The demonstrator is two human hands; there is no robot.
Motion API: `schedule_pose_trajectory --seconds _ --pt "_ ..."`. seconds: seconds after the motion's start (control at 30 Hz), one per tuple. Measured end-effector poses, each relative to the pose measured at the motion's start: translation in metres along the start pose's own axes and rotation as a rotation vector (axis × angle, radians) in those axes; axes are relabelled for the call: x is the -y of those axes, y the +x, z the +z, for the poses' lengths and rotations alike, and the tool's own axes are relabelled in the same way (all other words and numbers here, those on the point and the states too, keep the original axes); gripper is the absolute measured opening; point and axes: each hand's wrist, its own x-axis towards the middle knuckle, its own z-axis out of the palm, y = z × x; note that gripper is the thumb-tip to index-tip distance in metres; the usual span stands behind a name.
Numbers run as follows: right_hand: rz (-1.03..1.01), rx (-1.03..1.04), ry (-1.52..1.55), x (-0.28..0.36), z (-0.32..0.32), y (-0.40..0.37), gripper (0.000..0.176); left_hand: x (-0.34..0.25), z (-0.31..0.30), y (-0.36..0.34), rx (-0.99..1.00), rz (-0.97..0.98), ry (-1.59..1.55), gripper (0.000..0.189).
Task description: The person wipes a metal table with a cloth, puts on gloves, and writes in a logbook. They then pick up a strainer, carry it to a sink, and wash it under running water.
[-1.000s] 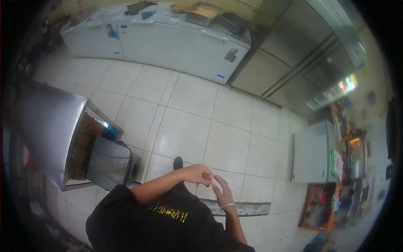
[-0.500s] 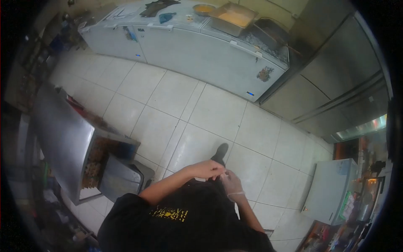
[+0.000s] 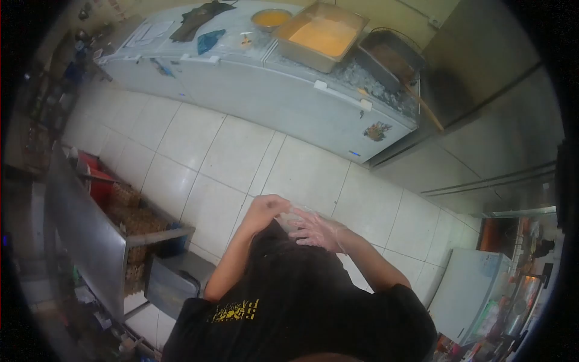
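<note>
My right hand (image 3: 316,233) wears a thin, clear plastic glove (image 3: 330,229) that is loose about the fingers and wrist. Its fingers are spread and bent a little, with nothing seen in them. My bare left hand (image 3: 265,211) is closed, its fingertips pinching the clear film near the right fingertips. Exactly where the film is gripped is hard to make out. Both hands are in front of my black shirt (image 3: 289,295), above the tiled floor.
White chest freezers (image 3: 241,84) line the far wall, bearing a metal tray of orange liquid (image 3: 322,36), a bowl (image 3: 271,19) and a dark pan (image 3: 389,57). A steel table (image 3: 90,235) stands at left with a grey bin (image 3: 172,283). At right is a small white fridge (image 3: 467,289).
My hands have risen and drawn slightly apart, and the gloved right fingers have spread. The view has shifted toward the freezers, whose tray and pan look nearer.
</note>
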Motion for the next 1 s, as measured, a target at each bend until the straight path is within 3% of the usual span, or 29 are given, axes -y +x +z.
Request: schedule_pose_trajectory --seconds 0.07,0.17,0.27,0.43,0.57,0.63,0.7,0.8,0.9,1.0 --pt "-0.012 0.041 0.038 0.041 -0.006 0.017 0.066 -0.003 -0.02 0.03 -0.118 0.013 -0.053 0.019" --pt "-0.028 0.096 0.09 0.104 -0.009 0.049 0.074 -0.039 -0.032 0.067 -0.032 -0.055 -0.392 0.018" --pt "-0.054 0.049 0.068 0.149 -0.015 0.096 0.077 -0.047 -0.079 0.116 0.146 -0.038 -0.291 0.017" --pt "-0.12 -0.095 0.066 0.229 0.009 0.185 0.075 -0.095 -0.175 0.194 0.098 0.027 -0.082 0.017" --pt "-0.155 -0.024 0.163 0.283 0.022 0.258 0.07 -0.148 -0.253 0.225 -0.031 0.166 0.227 0.016" --pt "-0.232 0.003 0.198 0.304 0.02 0.289 0.066 -0.143 -0.293 0.25 -0.105 0.267 0.112 0.017" --pt "-0.284 -0.003 0.265 0.333 0.017 0.319 0.062 -0.151 -0.328 0.27 -0.138 0.24 0.033 0.023" --pt "-0.265 0.012 0.405 0.38 0.038 0.36 0.059 -0.175 -0.351 0.291 -0.127 0.079 -0.353 0.032" --pt "-0.271 0.045 0.397 0.416 0.043 0.395 0.062 -0.194 -0.379 0.304 0.112 0.038 -0.435 0.038" --pt "-0.28 0.101 0.383 0.448 0.037 0.436 0.065 -0.206 -0.409 0.337 -0.051 0.048 -0.372 0.028"
